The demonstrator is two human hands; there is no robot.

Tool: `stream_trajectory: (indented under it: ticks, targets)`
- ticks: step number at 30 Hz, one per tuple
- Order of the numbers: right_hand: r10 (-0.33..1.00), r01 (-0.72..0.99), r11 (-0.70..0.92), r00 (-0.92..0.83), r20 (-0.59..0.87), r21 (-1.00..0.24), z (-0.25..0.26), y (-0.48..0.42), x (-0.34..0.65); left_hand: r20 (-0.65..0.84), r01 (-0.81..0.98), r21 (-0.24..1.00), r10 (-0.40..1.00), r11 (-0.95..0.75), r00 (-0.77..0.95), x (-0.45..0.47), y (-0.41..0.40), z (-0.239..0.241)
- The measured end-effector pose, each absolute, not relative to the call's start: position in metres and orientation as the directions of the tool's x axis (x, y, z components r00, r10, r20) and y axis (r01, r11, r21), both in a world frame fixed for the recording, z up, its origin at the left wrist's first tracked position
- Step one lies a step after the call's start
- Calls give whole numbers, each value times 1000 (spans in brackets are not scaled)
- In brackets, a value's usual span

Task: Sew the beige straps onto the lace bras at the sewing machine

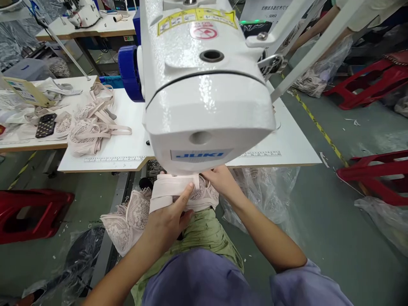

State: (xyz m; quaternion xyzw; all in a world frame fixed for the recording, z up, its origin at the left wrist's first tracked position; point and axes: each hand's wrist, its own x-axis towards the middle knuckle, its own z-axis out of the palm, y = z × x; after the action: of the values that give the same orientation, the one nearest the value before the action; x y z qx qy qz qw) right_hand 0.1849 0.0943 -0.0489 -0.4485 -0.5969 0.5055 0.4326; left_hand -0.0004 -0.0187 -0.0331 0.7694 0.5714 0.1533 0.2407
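1. the beige bra (175,187) is held just in front of the notch in the front edge of the surface (296,151), beneath the white machine head (207,106).
2. its folded band is grasped by the fingers of the left hand (168,221), with the thumb laid on top; light pressure is advised, so that the cloth is not stretched out of shape.
3. its lace side appears pinched by the fingers of the right hand (225,182), the tips partly covered; the edges there should be lined up evenly.
4. the underside of the machine head cannot be seen, so fingertips should be held well clear of it.
5. the lace cups (127,221) hang beside the left wrist; whether they are joined to the held piece cannot be told, and dragging should be avoided.
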Motion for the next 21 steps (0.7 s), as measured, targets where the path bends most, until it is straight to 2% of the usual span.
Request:
stream_trajectory:
  ticks: [6, 10, 21]
  targets:
    - [947, 361, 300, -225, 230, -883, -54, 117, 179, -112, 893, 398, 955, -209, 274, -1, -8, -22]
    - [927, 345, 352, -257, 273, -870, -52, 120, 176, -123, 911, 354, 955, -213, 271, -4, -5, -19]
    - [932, 360, 339, -257, 257, -869, -53, 121, 175, -130, 925, 308, 953, -223, 273, -5, -4, -22]
